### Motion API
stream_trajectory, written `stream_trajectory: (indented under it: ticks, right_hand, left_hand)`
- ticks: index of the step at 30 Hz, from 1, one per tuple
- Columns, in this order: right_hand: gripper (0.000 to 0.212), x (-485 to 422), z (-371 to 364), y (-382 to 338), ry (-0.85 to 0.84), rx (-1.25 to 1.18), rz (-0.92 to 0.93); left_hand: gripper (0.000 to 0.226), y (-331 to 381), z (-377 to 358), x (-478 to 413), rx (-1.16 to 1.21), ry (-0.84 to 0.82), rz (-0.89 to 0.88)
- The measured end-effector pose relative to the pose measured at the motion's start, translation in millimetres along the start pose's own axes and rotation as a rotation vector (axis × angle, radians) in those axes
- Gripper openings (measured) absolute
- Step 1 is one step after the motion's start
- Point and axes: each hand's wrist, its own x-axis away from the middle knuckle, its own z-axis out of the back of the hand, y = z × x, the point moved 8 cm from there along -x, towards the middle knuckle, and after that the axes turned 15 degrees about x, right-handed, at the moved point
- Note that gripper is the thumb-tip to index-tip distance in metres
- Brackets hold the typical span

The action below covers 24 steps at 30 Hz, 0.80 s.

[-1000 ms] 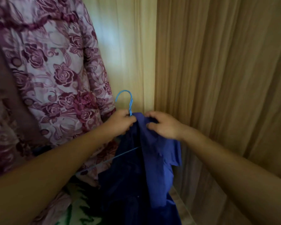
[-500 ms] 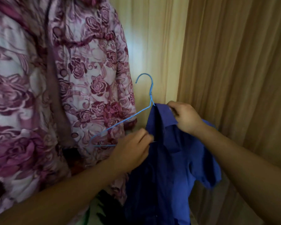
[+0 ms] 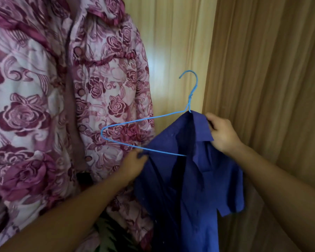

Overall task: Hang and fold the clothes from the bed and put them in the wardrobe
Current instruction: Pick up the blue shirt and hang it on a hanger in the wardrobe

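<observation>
Hanging half on a thin light-blue wire hanger (image 3: 190,99) at centre right of the frame, the soft dark-blue collared shirt (image 3: 189,188), pinched at the collar by the right hand (image 3: 222,135) and at the front edge by the left hand (image 3: 133,164), is judged light, slip-prone and best held at the shoulders.

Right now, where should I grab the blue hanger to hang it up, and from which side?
Probably pinch the hanger at its twisted neck, just under the hook, coming from the left. That part is bare, and gripping there leaves the hook free. The shirt covers the right shoulder, where the right hand grips the collar. The left hand holds the shirt by the bottom wire.
</observation>
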Motion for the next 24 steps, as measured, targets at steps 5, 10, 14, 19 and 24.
stream_trajectory:
  ticks: [5, 10, 14, 19, 24]
  right_hand:
    - [0.017, -3.1, 14.0, -4.0, 0.001, 0.063, 0.025]
    - [0.029, -11.8, 28.9, -15.1, 0.056, 0.131, 0.066]
    - [0.013, -22.5, 35.3, -27.1, 0.061, 0.325, 0.126]
    - [0.022, -41.1, 47.2, -49.7, 0.161, 0.711, 0.208]
    - [0.015, -56.9, 75.1, -63.3, 0.229, 0.813, 0.127]
  left_hand:
    - [0.011, 38.7, 68.1, -16.3, 0.335, 0.003, 0.214]
    - [0.014, 90.6, 108.3, -18.3, 0.395, -0.141, 0.333]
    - [0.026, 142.5, 137.9, -29.5, 0.33, -0.022, 0.264]
    - [0.007, 217.1, 151.1, -39.3, -0.229, 0.115, 0.0]
    - [0.025, 266.7, 113.2, -39.3, -0.426, 0.023, -0.12]
